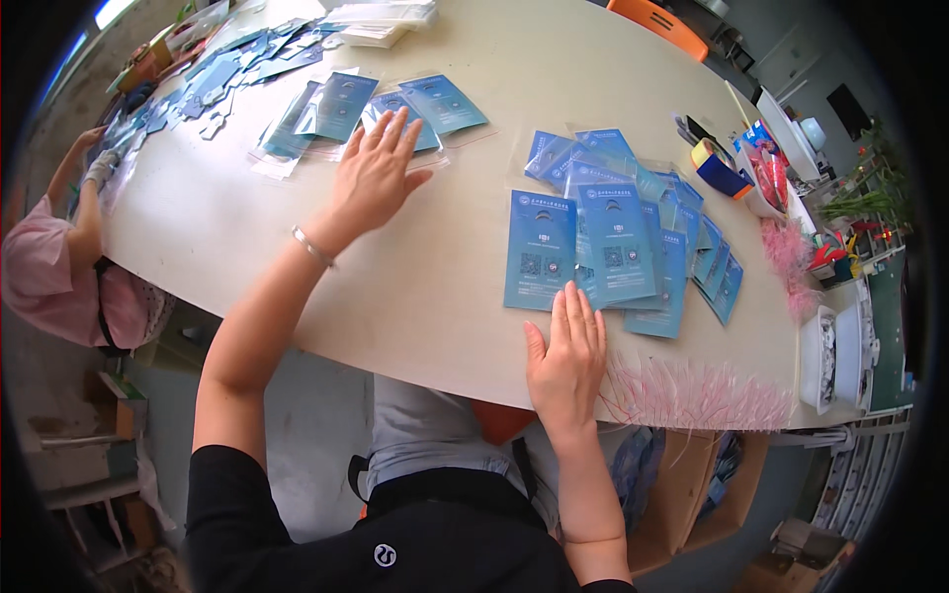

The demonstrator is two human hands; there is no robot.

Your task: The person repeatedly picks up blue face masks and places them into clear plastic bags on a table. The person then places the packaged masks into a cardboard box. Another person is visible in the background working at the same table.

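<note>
My left hand (376, 183) lies palm down with fingers stretched over a small group of blue cards in clear sleeves (341, 107); its fingertips cover part of one card. A bracelet circles that wrist. Flat on the table near its front edge, my right hand (566, 366) has straight fingers, and their tips touch the lower edge of a blue sleeved card (615, 242). That card overlaps another blue card (539, 252) on its left. Behind and to the right, several more blue cards (682, 208) spread out in an overlapping heap. Neither hand grips anything.
Loose blue cards (213, 84) and a stack of clear sleeves (381, 22) lie at the far left. Pink strings (692, 395) hang over the front right edge. A dark blue and yellow box (720, 170) stands right. A co-worker in pink (59, 267) works at left.
</note>
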